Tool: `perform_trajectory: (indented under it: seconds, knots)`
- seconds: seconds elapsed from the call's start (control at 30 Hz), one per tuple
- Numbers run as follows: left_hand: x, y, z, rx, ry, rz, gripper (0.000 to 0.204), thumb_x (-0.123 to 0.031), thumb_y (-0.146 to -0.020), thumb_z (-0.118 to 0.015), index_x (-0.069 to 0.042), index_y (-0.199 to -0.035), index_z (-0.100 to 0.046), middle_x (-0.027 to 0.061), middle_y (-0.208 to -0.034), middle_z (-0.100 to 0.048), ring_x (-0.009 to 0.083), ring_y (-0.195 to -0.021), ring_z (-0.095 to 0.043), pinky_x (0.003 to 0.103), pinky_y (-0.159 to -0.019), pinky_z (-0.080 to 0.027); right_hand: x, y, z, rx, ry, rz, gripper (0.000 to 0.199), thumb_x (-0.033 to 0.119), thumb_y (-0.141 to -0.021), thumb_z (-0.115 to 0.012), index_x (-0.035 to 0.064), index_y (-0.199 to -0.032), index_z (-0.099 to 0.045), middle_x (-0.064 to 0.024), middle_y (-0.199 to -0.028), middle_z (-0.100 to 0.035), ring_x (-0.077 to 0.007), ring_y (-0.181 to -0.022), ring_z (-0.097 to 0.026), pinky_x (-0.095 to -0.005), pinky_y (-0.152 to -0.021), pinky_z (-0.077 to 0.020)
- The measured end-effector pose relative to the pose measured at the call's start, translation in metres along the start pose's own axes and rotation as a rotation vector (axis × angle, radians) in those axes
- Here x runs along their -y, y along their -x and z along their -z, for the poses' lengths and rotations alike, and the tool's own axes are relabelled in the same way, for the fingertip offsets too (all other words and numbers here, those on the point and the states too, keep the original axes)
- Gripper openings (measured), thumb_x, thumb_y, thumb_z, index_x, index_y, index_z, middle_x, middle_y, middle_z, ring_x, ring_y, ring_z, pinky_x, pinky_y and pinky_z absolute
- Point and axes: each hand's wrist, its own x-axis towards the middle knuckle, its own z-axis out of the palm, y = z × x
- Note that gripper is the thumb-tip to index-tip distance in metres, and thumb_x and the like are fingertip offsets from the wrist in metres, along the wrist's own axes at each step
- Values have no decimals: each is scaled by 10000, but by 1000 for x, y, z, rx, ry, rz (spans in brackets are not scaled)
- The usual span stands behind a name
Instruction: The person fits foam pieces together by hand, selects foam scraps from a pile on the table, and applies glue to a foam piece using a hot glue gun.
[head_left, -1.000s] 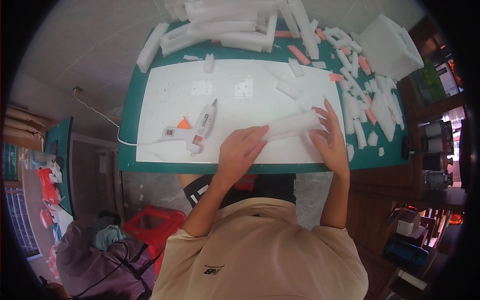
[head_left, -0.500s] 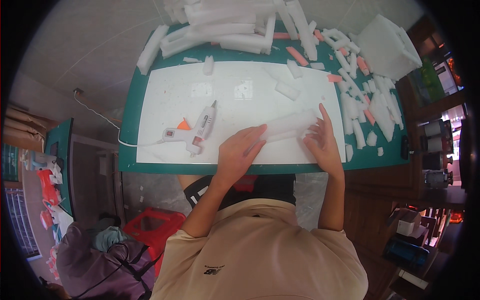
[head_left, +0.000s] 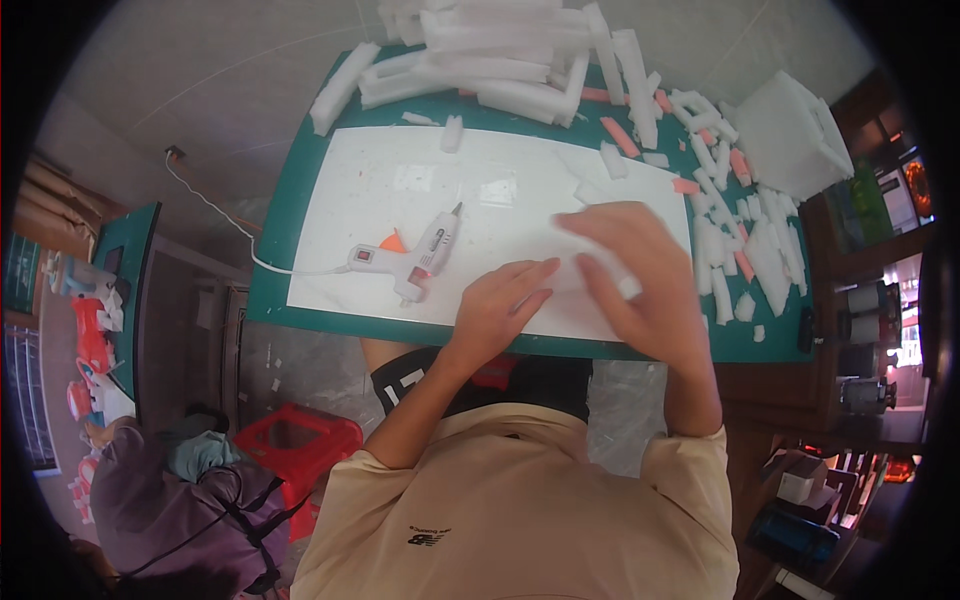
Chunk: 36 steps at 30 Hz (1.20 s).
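Observation:
A white foam piece [head_left: 568, 288] lies low over the white board [head_left: 330, 240], pale against it and partly covered by my right hand. My left hand [head_left: 500, 308] grips its left end between thumb and fingers. Above the piece is my right hand [head_left: 645, 280], slightly blurred, its fingers stretched out and the thumb apart from them. Whether it touches the foam I cannot tell. A white hot glue gun [head_left: 433, 245] with an orange part rests on the board left of my hands. A small foam block [head_left: 452, 134] sits at the board's far edge.
Long white foam bars [head_left: 500, 65] are piled at the back of the green table [head_left: 290, 230]. White and pink foam offcuts [head_left: 765, 255] cover its right side, near a big foam box [head_left: 795, 135]. The glue gun's cord [head_left: 215, 208] runs left to the wall. A red stool [head_left: 300, 440] stands lower left.
My right hand has left the foam's right end and swung up and inward over the piece. My left hand keeps its hold. The whole view has shifted slightly.

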Motion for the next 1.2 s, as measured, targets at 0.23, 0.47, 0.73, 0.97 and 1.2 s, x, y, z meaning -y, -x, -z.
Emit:
perform_trajectory:
  seconds: [0.23, 0.47, 0.73, 0.97, 1.2]
  knots:
    - [1, 4, 4, -27, 54, 18, 390, -83, -820, -686, -87, -1206, -630, 125, -1018, -663, 312, -864, -638, 378, -752, -518, 0, -4, -13, -67, -97, -55, 314, -19, -823, -604, 36, -1129, -646, -126, -974, -647, -245, -830, -614, -324, -788, -491]
    - [1, 1, 3, 9, 114, -7, 385, -27, -791, -712, -59, -1169, -645, 142, -1004, -670, 313, -871, -652, 362, -752, -531, -19, 114, -50, -533, -394, -588, 186, 20, -915, -575, -17, -1097, -575, -31, -815, -587, -90, -717, -525, -212, -654, -422]
    - [1, -2, 3, -1, 67, 1, 362, -34, -795, -716, -56, -1151, -658, 147, -1015, -674, 309, -885, -661, 356, -752, -537, 0, 116, -84, -332, -631, -897, 245, 26, -942, -530, -6, -1183, -503, -88, -985, -631, -116, -811, -598, -239, -716, -498]
    - [0, 0, 1, 28, 37, 23, 351, -50, -802, -715, -57, -1148, -659, 147, -1027, -677, 300, -880, -668, 347, -745, -541, -7, 116, -108, -348, -910, -833, 374, -3, -932, -542, -2, -1276, -394, -166, -1162, -599, -191, -990, -640, -289, -838, -524]
    - [0, -1, 2, 51, 17, 41, 354, -69, -796, -725, -63, -1144, -657, 146, -1037, -678, 300, -890, -671, 345, -751, -544, -12, 114, -105, -346, -978, -886, 366, -2, -932, -552, -8, -1263, -397, -169, -1206, -580, -193, -1003, -632, -278, -801, -546]
